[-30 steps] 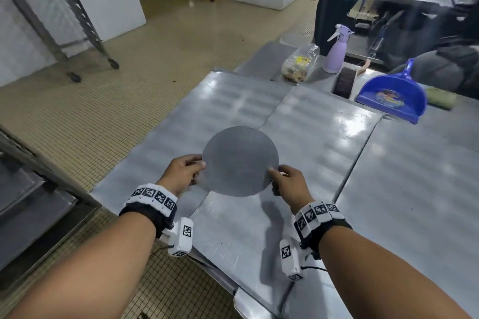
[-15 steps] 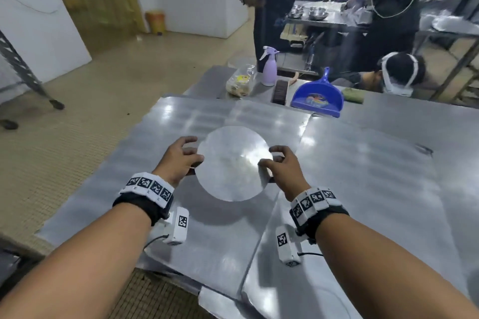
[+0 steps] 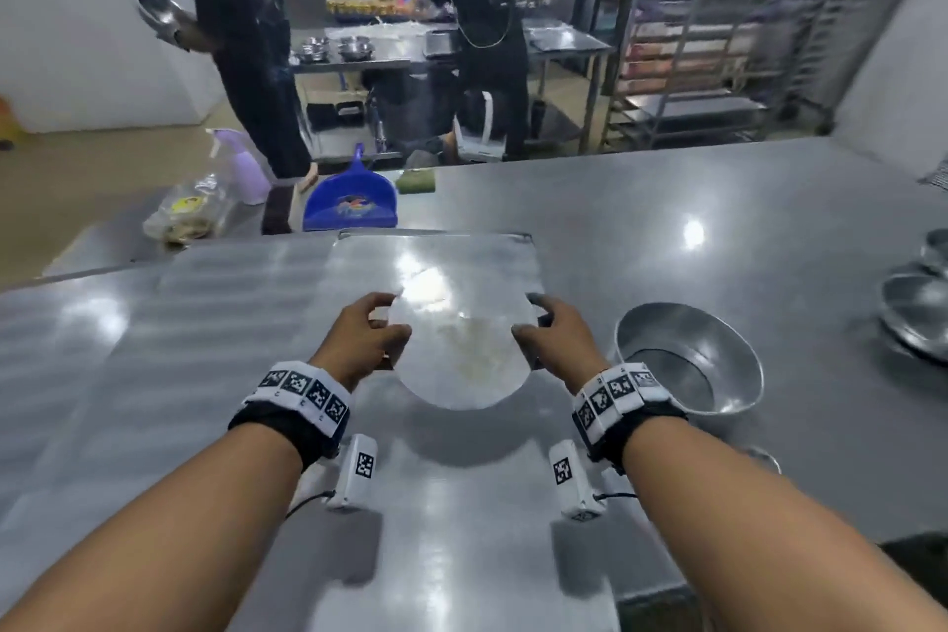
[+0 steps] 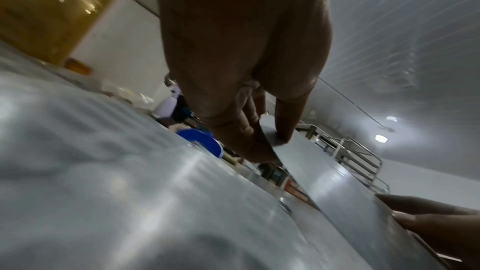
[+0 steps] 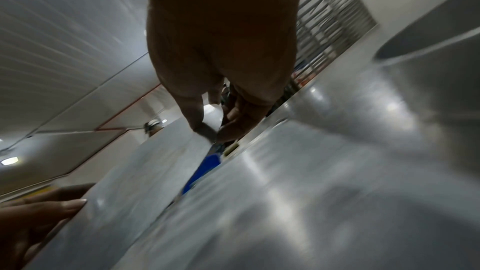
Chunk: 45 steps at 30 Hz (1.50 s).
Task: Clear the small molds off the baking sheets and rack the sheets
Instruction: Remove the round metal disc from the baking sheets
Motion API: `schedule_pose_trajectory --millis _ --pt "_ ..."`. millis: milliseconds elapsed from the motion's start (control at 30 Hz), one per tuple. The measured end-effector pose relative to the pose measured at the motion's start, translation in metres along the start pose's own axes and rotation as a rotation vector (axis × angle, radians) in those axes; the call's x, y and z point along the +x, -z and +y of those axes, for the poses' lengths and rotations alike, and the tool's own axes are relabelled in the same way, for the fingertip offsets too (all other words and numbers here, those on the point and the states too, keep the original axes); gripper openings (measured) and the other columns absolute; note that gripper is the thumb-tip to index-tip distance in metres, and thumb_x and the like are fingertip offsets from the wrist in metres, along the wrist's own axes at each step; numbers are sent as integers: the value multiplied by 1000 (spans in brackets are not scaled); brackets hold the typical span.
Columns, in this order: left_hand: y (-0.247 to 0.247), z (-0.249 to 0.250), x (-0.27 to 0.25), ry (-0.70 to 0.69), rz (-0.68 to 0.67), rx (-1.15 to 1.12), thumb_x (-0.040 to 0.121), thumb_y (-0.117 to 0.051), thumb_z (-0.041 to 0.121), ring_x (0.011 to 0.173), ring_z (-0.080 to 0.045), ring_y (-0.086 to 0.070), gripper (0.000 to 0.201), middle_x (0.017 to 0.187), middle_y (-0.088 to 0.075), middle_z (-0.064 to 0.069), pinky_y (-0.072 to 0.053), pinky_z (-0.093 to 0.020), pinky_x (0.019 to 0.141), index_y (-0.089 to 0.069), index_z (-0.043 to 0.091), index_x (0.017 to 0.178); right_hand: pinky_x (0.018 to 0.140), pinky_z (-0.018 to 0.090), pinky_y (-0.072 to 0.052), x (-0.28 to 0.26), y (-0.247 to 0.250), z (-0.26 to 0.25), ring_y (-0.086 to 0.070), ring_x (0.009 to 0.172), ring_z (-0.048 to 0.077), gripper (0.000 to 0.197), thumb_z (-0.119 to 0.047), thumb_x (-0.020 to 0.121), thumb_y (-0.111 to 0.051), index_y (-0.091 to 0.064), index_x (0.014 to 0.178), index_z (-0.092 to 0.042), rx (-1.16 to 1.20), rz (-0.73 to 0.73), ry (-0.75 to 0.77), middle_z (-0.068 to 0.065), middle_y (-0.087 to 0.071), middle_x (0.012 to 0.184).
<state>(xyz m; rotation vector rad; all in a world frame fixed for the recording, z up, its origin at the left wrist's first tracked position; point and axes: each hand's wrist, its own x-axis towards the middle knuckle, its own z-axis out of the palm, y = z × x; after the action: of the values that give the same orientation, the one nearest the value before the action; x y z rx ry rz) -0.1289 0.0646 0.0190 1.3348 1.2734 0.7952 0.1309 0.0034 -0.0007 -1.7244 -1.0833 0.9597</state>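
Note:
I hold a flat round metal disc (image 3: pixel 461 349) between both hands, a little above a baking sheet (image 3: pixel 359 267) on the steel table. My left hand (image 3: pixel 377 326) pinches its left edge and my right hand (image 3: pixel 533 323) pinches its right edge. In the left wrist view the thumb and fingers (image 4: pixel 259 147) clamp the disc (image 4: pixel 337 188) edge-on. The right wrist view shows the same pinch on the disc (image 5: pixel 145 171). A round metal mold ring (image 3: pixel 687 359) stands on the table just right of my right hand.
More metal bowls (image 3: pixel 918 308) sit at the right edge. A blue dustpan (image 3: pixel 351 203), a purple spray bottle (image 3: pixel 241 164) and a plastic bag (image 3: pixel 187 213) lie at the far side. Two people in black stand beyond. A tall rack (image 3: pixel 718 26) stands at back right.
My view has swung to the right along the table, so the mold ring and bowls came into sight. Both hands still hold the disc by its edges, carried right with me.

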Motion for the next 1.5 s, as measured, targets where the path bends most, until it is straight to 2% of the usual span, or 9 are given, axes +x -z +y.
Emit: schedule_pose_trajectory --millis 133,200,300,433,600,700,900,1167,1500 --pt "-96 19 6 -65 -54 -6 92 -64 -1 57 -14 -65 38 73 -67 -9 -53 -27 48 -55 18 123 58 31 -52 6 87 36 -60 76 24 67 -20 78 -70 -53 142 -27 30 87 -26 17 -63 105" --pt "-135 27 9 -84 -71 -4 92 -63 -2 60 -16 -68 36 68 -69 -6 -54 -30 49 -57 17 122 67 35 -55 6 124 48 -57 79 20 67 -19 79 -69 -52 143 -26 11 133 -18 8 -58 96" --pt "-184 36 12 -87 -101 -20 92 -62 0 79 -32 -70 39 82 -71 -17 -58 -38 57 -57 18 126 92 47 -57 7 168 67 -65 103 21 70 -39 71 -69 -54 140 -37 -22 166 -27 1 -64 112" --pt "-233 45 15 -93 -120 -1 93 -59 4 85 -37 -71 39 95 -70 -29 -61 -46 63 -59 25 126 95 39 -52 10 219 82 -65 102 22 50 -29 87 -63 -57 136 -34 -170 271 -37 0 -70 103" --pt "-283 44 17 -65 -99 58 95 -59 8 89 -42 -72 38 97 -70 -28 -63 -52 69 -55 26 128 105 45 -43 8 263 125 -49 128 36 48 -23 95 -53 -49 143 -25 -380 373 -185 15 -51 139" --pt "-308 40 18 -23 -86 101 92 -59 10 86 -40 -72 38 94 -71 -22 -62 -58 69 -55 29 125 105 42 -44 8 276 148 -52 126 37 49 -19 96 -50 -48 146 -19 -370 275 -253 17 -54 141" --pt "-338 32 32 27 -95 256 88 -59 14 90 -31 -72 43 110 -68 -14 -63 -52 73 -54 24 130 82 46 -59 11 280 165 -70 90 32 39 -15 91 -46 -71 117 -31 -259 199 -181 6 -74 102" --pt "-346 21 50 28 -97 414 87 -59 12 99 -33 -68 42 120 -62 -9 -62 -50 79 -57 17 129 81 29 -48 12 280 170 -61 90 22 38 -15 97 -45 -66 128 -24 -196 210 -172 8 -71 113" --pt "-346 13 54 25 -95 358 86 -59 13 97 -28 -70 41 118 -67 -10 -61 -49 83 -61 19 126 82 27 -45 11 276 173 -62 95 21 33 -19 99 -48 -63 127 -25 -135 215 -185 4 -70 116"
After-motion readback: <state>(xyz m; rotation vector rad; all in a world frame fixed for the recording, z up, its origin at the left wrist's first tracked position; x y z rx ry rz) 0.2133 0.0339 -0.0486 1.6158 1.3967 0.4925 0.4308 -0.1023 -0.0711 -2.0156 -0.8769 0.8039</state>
